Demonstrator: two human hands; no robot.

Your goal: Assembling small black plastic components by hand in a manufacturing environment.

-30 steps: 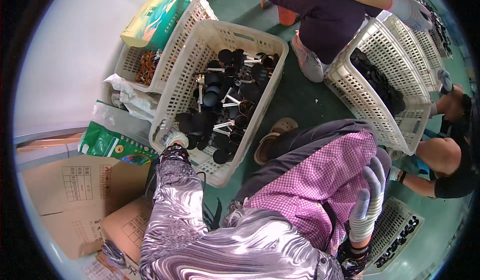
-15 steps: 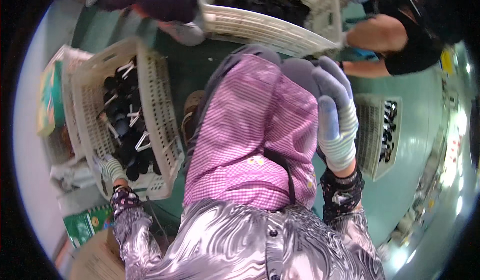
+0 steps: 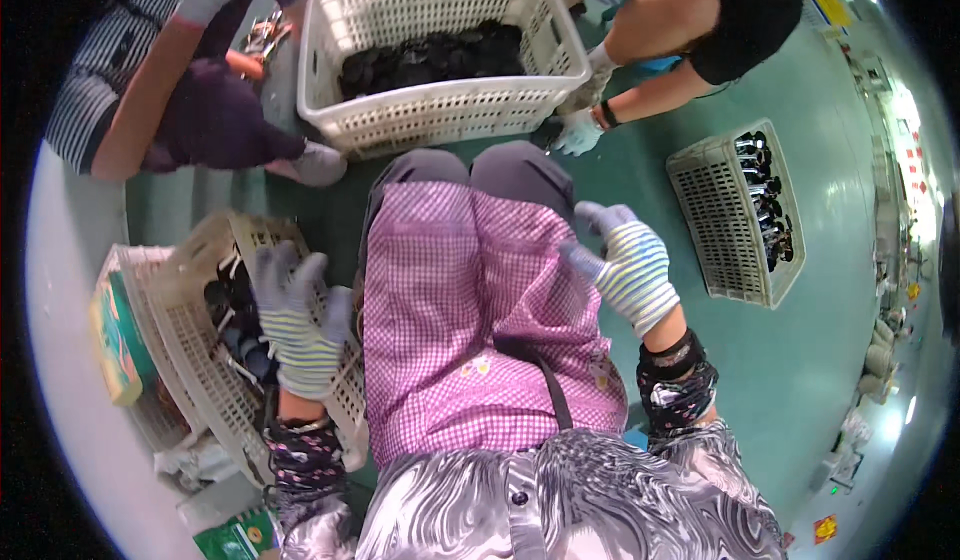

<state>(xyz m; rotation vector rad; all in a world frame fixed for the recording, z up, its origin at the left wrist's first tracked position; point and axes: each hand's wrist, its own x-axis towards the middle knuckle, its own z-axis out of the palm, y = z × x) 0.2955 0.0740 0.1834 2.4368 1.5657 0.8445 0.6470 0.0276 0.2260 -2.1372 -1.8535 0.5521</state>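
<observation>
My left hand (image 3: 298, 335), in a striped glove with bluish fingertips, is raised over the near right part of the left crate (image 3: 185, 360). Its fingers are spread with nothing in them, and it hides part of the contents. Inside that crate lie black rounded pieces (image 3: 228, 300) with white stick-like parts; their kind is unclear. My right hand (image 3: 632, 270), gloved alike, hovers beside my right thigh over the pink checked apron (image 3: 430, 290). Thumb and fingers stand apart there, and no object shows between them.
Ahead stands a large white crate (image 3: 450, 110) of black pieces (image 3: 435, 60). A co-worker's gloved hand (image 3: 580, 132) is near its right corner; another person's arm (image 3: 150, 100) reaches in at far left. On the right floor sits another crate (image 3: 715, 220) holding black and shiny pieces.
My left hand has come up from the left crate's near edge and moved rightward, fingers spread. My right hand has dropped lower and turned inward. The whole view has shifted.
</observation>
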